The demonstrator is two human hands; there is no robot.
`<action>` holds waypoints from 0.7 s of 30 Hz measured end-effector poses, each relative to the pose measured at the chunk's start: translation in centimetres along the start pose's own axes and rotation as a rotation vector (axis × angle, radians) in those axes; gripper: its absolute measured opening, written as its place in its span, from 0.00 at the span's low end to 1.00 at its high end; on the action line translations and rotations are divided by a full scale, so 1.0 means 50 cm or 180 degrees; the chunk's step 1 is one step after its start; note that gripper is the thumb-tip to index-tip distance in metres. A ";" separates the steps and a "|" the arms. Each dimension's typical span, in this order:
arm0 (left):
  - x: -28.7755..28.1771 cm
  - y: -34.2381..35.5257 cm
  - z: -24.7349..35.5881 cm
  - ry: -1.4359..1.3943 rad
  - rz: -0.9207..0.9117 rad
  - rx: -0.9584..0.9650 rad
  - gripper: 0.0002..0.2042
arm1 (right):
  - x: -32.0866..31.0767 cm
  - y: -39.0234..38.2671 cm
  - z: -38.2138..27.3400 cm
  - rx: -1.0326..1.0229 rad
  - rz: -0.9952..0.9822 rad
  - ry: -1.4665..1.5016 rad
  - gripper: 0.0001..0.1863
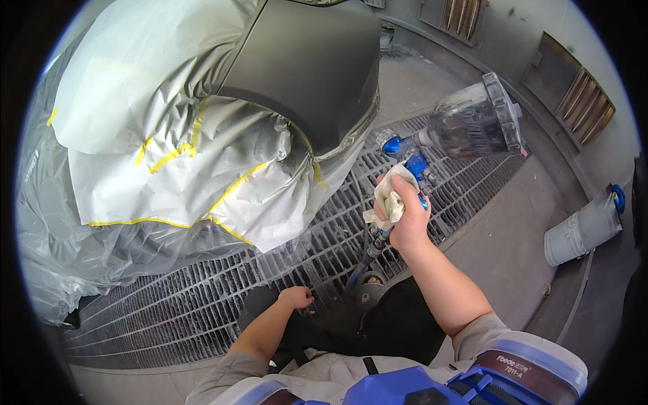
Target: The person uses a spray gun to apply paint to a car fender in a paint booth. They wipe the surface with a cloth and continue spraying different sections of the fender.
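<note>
Raised at the centre right, my right hand [410, 214] is closed round the grip of a blue spray gun [416, 164]. A crumpled off-white cloth [389, 196] is pinched in the same hand, against the gun. The gun's large clear paint cup [472, 120] tilts up to the right and looks grey inside. From below the grip an air hose [370, 253] runs down toward my foot. My left hand [295, 297] rests by my dark-trousered knee with its fingers curled; whatever they may hold is hidden. Ahead stands a dark grey car body panel [307, 64].
White masking sheet [155, 128] edged with yellow tape and clear plastic film [54, 223] drape the car. Metal floor grating [189, 304] runs beneath. A whitish bucket [582, 231] stands at right, near wall vents [587, 108]. Parts of a respirator [533, 368] cover the bottom edge.
</note>
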State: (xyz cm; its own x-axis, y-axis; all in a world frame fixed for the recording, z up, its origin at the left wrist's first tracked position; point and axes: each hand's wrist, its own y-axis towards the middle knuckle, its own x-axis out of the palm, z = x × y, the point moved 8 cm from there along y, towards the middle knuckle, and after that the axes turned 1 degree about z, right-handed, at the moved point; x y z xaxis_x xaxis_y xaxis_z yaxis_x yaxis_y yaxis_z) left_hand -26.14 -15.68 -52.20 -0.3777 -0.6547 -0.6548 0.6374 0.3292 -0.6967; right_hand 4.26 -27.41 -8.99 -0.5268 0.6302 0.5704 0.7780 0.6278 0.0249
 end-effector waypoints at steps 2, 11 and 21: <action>-0.002 -0.010 0.003 0.0027 0.0010 0.0022 0.22 | 0.002 0.002 0.001 0.0018 -0.0016 -0.0017 0.18; -0.010 -0.020 -0.022 -0.0036 0.0166 0.0053 0.22 | 0.012 0.017 0.004 -0.0021 0.0085 0.0177 0.13; 0.011 0.007 -0.032 -0.0003 0.0164 0.0105 0.21 | 0.013 0.017 -0.008 -0.0037 0.0081 0.0194 0.14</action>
State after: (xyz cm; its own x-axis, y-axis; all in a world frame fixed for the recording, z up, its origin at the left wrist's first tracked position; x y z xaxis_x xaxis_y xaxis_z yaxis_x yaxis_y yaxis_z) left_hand -27.21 -14.85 -53.27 -0.3433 -0.6380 -0.6893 0.6778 0.3398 -0.6520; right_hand 4.70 -26.63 -8.26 -0.4852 0.6167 0.6199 0.7950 0.6063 0.0190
